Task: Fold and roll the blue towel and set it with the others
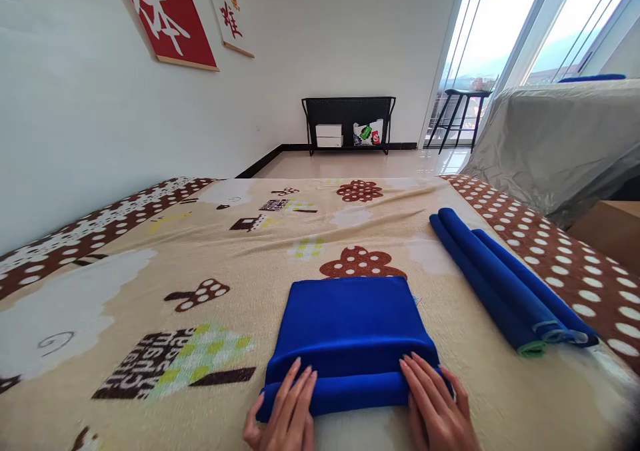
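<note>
A blue cloth (351,309) lies in front of me, its far part flat and its near edge turned into a roll. At the roll's left end, my left hand (284,412) is closed on it, fingers over the top and thumb at the outer side. My right hand (440,410) grips the right end in the same way, with its thumb mostly hidden. A raised fold of cloth runs just beyond the fingertips. To the right, several blue cloths (483,281) lie rolled up side by side, one showing a green edge at its near end.
Beneath everything is a cream patterned blanket (210,344) with brown dotted borders, wrinkled toward the far side. A cardboard box (610,234) and a plastic-covered piece of furniture (565,138) stand at right. Farther back are a black rack (347,111) and a stool (463,114).
</note>
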`<control>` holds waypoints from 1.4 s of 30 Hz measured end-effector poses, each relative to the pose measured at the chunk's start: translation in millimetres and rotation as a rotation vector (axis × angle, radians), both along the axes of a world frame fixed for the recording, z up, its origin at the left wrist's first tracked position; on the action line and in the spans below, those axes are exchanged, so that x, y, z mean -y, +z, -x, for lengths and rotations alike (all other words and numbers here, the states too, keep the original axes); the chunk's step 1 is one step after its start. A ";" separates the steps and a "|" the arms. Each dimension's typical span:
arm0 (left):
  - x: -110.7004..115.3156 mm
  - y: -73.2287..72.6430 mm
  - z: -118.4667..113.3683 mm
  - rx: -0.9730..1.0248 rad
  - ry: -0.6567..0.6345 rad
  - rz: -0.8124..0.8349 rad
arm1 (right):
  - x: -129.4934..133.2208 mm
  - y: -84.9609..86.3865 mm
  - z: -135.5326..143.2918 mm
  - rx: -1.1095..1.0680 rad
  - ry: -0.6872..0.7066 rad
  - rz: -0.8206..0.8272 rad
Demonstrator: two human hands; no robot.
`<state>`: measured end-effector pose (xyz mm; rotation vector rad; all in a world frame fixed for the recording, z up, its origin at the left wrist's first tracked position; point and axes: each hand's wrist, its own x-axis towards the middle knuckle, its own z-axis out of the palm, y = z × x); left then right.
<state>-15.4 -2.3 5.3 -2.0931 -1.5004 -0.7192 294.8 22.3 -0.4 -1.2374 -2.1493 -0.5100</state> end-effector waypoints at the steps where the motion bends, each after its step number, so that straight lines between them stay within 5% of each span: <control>1: -1.1 0.5 -12.0 -0.010 -0.046 0.010 | -0.1 0.0 11.1 -0.001 0.032 -0.012; 4: -9.6 2.2 -49.1 -0.071 -0.225 0.036 | -4.3 2.9 45.5 -0.012 0.163 -0.050; 7: -20.1 3.8 -65.7 -0.104 -0.235 0.019 | -11.2 8.3 60.9 0.011 0.173 -0.042; 15: -16.5 0.2 5.6 -0.093 -0.008 0.079 | -14.0 -0.6 -6.3 0.098 -0.091 0.074; 19: -6.1 -3.8 18.2 -0.019 0.114 0.040 | -9.0 -8.7 -20.5 0.058 -0.146 0.056; 22: -4.2 -0.5 3.6 -0.031 0.088 -0.007 | -6.8 -4.4 -7.1 0.038 -0.159 0.004; 27: -15.5 7.1 -46.5 -0.151 -0.207 0.024 | -10.0 6.6 41.7 0.023 0.084 -0.014; 32: -28.8 3.2 -74.8 -0.141 -0.113 0.047 | -17.2 8.5 65.1 0.042 0.055 0.070; 42: -20.8 0.7 -7.6 -0.101 0.048 0.110 | -18.1 4.0 15.3 0.081 -0.115 0.127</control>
